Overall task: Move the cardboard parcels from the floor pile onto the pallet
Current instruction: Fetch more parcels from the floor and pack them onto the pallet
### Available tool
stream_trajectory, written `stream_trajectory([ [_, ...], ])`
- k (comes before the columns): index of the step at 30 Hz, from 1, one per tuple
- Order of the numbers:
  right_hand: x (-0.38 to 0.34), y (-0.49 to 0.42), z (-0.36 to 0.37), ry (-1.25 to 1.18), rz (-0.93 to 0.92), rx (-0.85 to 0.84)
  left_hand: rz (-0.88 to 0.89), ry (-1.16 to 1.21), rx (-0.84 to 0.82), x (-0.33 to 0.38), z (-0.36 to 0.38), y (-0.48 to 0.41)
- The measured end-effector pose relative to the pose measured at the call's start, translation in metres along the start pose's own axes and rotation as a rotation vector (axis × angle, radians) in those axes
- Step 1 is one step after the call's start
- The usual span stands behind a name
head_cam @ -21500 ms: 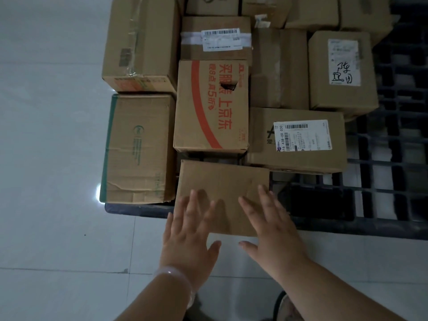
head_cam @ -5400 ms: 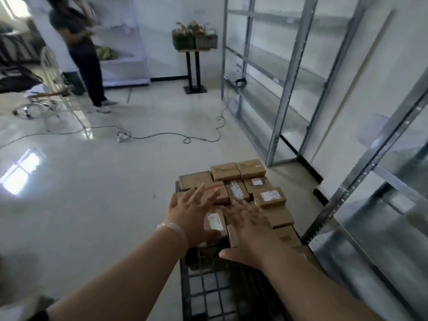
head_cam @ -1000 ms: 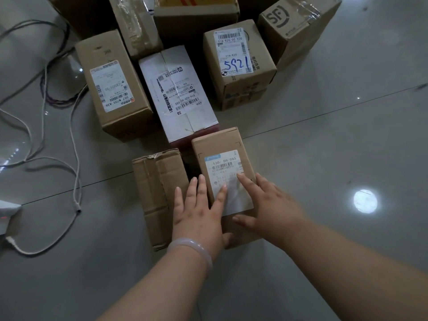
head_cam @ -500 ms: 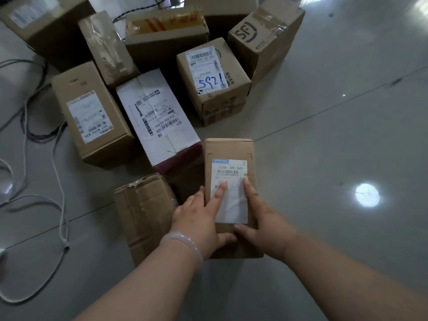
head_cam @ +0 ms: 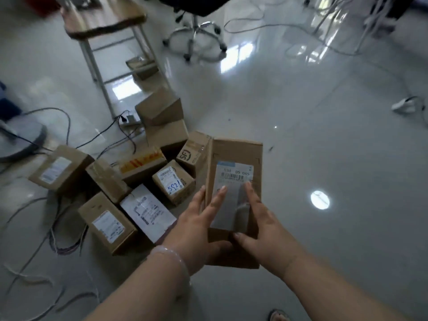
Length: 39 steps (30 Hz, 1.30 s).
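One labelled parcel is being held up just right of the floor pile of nine parcels, its near end being clamped between the left hand and right hand, while bare floor is being left open right of that pile.

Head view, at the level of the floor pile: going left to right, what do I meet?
labelled parcel at far left → parcel with blue handwriting → held parcel, gripped by left hand and right hand → bright light spot. The overlapping parcels in between are left out.
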State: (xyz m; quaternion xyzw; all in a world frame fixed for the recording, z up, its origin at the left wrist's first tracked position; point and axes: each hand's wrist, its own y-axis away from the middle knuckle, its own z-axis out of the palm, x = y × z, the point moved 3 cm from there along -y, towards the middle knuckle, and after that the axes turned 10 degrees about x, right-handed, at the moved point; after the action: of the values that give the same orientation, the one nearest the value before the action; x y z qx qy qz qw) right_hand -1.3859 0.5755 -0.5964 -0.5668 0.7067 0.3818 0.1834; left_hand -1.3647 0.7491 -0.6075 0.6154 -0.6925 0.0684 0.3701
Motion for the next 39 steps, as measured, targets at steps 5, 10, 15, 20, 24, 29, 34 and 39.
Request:
stream_trajectory([
  [5, -0.097, 0.110, -0.143, -0.029, 0.031, 0.191, 0.228, -0.017, -0.044, 0.147, -0.102, 0.073],
  [10, -0.134, 0.242, -0.248, -0.042, 0.109, 0.367, 0.477, -0.043, -0.144, 0.269, -0.145, 0.162],
  [15, -0.130, 0.366, -0.304, -0.053, 0.226, 0.569, 0.671, 0.002, -0.247, 0.364, -0.129, 0.246],
  [20, -0.097, 0.485, -0.330, -0.102, 0.355, 0.761, 0.861, -0.005, -0.371, 0.437, -0.079, 0.328],
  [24, -0.057, 0.587, -0.330, -0.139, 0.495, 0.910, 0.990, -0.080, -0.482, 0.480, -0.019, 0.403],
  [29, -0.009, 0.716, -0.312, -0.195, 0.674, 1.034, 1.136, -0.109, -0.636, 0.508, 0.060, 0.508],
  [34, 0.027, 0.822, -0.285, -0.297, 0.880, 1.097, 1.282, -0.195, -0.770, 0.523, 0.132, 0.599],
  [39, 0.057, 0.885, -0.250, -0.358, 1.005, 1.142, 1.417, -0.343, -0.887, 0.526, 0.190, 0.649],
])
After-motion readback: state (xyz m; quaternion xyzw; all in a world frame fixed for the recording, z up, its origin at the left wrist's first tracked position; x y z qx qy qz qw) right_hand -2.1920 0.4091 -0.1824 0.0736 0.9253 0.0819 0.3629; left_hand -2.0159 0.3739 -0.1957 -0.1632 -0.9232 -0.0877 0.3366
